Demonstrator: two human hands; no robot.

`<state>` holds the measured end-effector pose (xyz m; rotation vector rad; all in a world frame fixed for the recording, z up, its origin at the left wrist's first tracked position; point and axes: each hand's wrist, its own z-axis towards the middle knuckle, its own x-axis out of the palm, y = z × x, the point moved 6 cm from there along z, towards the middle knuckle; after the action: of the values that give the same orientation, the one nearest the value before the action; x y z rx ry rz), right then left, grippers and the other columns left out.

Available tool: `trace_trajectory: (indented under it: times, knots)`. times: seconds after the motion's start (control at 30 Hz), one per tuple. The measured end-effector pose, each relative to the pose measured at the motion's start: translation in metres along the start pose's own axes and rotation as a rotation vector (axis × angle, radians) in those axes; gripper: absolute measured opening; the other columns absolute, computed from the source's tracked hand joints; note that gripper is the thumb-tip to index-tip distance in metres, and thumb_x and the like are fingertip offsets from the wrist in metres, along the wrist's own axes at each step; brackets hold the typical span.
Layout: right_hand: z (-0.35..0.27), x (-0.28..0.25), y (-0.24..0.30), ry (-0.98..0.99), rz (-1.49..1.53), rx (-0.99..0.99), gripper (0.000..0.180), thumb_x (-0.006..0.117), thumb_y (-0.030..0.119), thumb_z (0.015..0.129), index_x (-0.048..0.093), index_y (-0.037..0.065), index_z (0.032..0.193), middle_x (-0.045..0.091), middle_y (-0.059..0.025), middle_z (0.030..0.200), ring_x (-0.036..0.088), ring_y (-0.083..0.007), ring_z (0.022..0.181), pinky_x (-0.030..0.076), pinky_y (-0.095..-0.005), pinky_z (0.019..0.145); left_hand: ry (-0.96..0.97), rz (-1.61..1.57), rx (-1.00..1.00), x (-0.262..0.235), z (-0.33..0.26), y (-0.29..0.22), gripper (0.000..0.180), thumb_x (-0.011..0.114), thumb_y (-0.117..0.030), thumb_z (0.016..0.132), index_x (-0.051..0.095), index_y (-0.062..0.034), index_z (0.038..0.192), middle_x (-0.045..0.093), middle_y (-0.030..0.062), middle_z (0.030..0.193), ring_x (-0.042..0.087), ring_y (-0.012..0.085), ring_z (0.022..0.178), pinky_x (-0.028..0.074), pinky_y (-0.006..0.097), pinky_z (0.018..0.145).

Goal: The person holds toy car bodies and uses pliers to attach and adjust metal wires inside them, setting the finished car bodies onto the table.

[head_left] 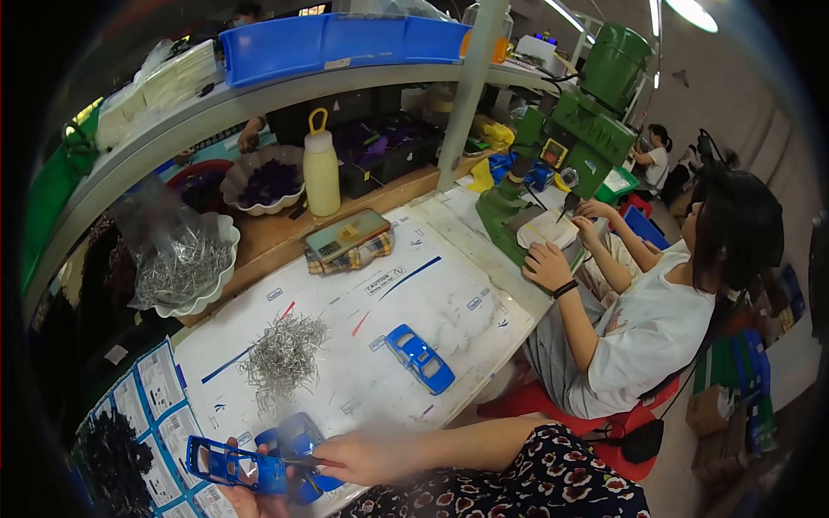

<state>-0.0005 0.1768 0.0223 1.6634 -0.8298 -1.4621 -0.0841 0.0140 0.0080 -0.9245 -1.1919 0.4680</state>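
Note:
My left hand (251, 500) grips a blue toy car body (226, 464) with its window openings facing up. My right hand (370, 457) is closed in a pinch at the end of that body, around something thin and dark that I cannot make out. Behind both hands, blurred blue car parts (300, 436) lie on the table's near edge. Farther right rests another blue toy car (420, 358), apart from my hands. A loose heap of thin metal pins (282, 354) lies on the white printed sheet (337, 324) beyond them.
Small black parts (112, 466) are piled on printed cards at left. Behind stand a bowl (226, 259) with bagged pins, a yellow bottle (322, 173) and a phone (348, 235) on checked cloth. At right, a co-worker (639, 319) sits at a green press (579, 138).

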Motion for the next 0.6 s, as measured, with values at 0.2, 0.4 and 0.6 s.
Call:
trace_trajectory:
  times: [0.2,0.4,0.6]
  knots:
    - [0.003,0.009,0.023,0.019,-0.042,-0.105,0.022,0.055,0.025,0.088,0.053,0.004,0.095,0.059,-0.0160,0.084,0.060,-0.0365,0.082,0.046,-0.0455,0.069,-0.008,0.027,0.082,-0.007,-0.014,-0.022,0.068,0.054,-0.037,0.091,0.018,-0.0180,0.146,0.032,0.0152,0.143,0.051,0.0339,0.113,0.057,0.044,0.070]
    - [0.001,-0.007,0.022,-0.133,-0.129,-0.148,0.016,0.058,0.019,0.085,0.055,0.005,0.091,0.059,-0.0142,0.080,0.059,-0.0342,0.075,0.046,-0.0443,0.064,0.037,-0.142,0.075,0.017,0.000,-0.010,0.082,0.061,-0.004,0.071,0.022,-0.0141,0.143,0.037,0.0185,0.137,0.051,0.0421,0.113,0.054,0.052,0.079]
    - [0.005,-0.005,0.039,-0.093,-0.287,-0.184,0.020,0.063,0.016,0.081,0.054,0.005,0.095,0.058,-0.0112,0.079,0.059,-0.0301,0.070,0.047,-0.0395,0.059,-0.009,-0.163,0.038,0.012,-0.013,-0.013,0.094,0.062,0.013,0.066,0.022,-0.0256,0.142,0.038,0.0176,0.135,0.048,0.0401,0.118,0.055,0.053,0.081]
